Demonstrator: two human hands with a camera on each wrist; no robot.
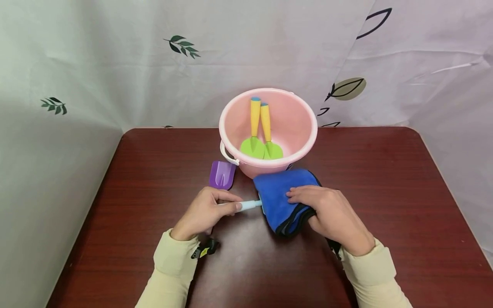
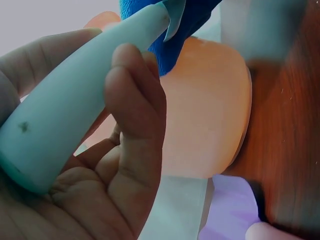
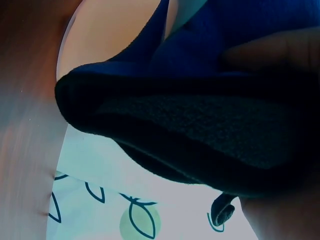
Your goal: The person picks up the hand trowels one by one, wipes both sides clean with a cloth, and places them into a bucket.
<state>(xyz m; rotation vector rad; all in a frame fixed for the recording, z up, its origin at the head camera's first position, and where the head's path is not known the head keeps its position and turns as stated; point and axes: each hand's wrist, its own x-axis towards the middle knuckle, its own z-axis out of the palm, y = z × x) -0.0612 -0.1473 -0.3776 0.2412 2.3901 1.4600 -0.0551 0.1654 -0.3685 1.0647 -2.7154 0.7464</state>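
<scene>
My left hand [image 1: 206, 211] pinches the pale blue handle [image 2: 65, 95] of a toy tool between thumb and fingers. The tool's far end is hidden by a folded blue cloth [image 1: 277, 192] with black edging. From the right, my right hand [image 1: 327, 209] grips this cloth, fingers on top and thumb below, pressing it around the tool. Just beyond my left hand lies a purple toy shovel [image 1: 222, 175] on the table, its handle largely hidden by that hand. The cloth's dark folded edge [image 3: 190, 130] fills much of the right wrist view.
A pink bucket [image 1: 300, 147] stands at the back of the brown table [image 1: 385, 184], right behind the cloth. Two green toy shovels with yellow handles [image 1: 255, 117] lean inside it. Its white carrying handle [image 1: 227, 155] hangs at the left. A patterned curtain [image 1: 250, 51] surrounds the table.
</scene>
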